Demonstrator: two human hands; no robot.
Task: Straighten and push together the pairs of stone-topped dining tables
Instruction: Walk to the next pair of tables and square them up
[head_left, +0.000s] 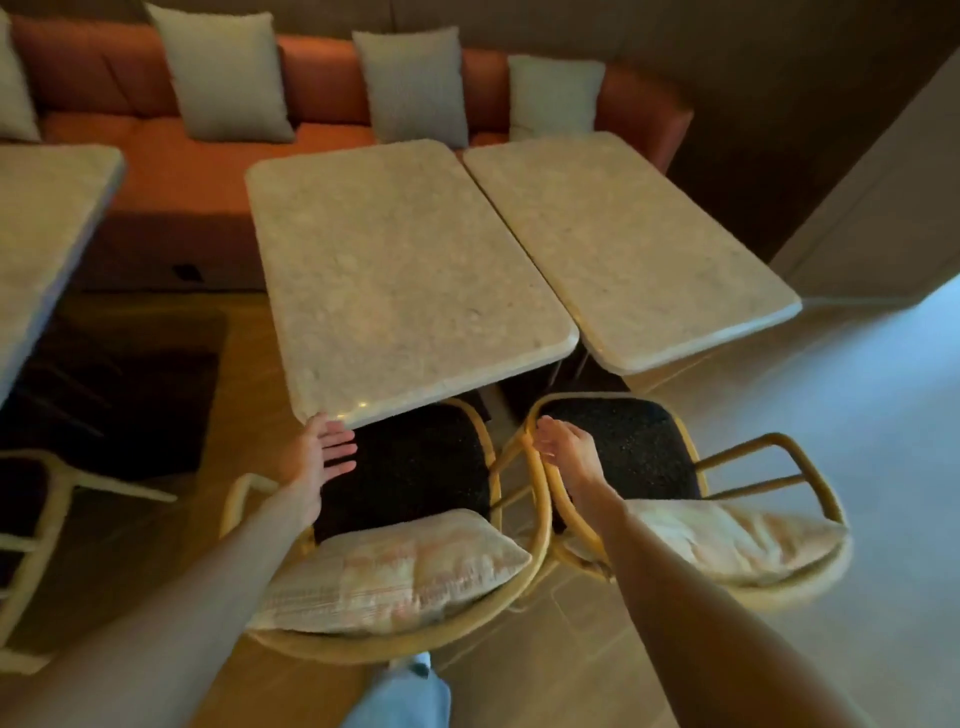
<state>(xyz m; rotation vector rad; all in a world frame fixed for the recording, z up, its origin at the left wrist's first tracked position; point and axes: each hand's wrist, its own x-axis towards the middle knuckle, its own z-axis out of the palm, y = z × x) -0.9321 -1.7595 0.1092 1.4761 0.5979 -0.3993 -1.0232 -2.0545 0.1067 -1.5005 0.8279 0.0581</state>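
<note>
Tables sit side by side in front of you. The left table (405, 270) and the right table (628, 244) touch at the far end, with a thin gap at the near end. Your left hand (324, 452) is open, fingers straight, by the near corner of the left table. Your right hand (563, 447) is open too and holds nothing, over a chair (675, 467). A couch (322, 88) stands behind.
</note>
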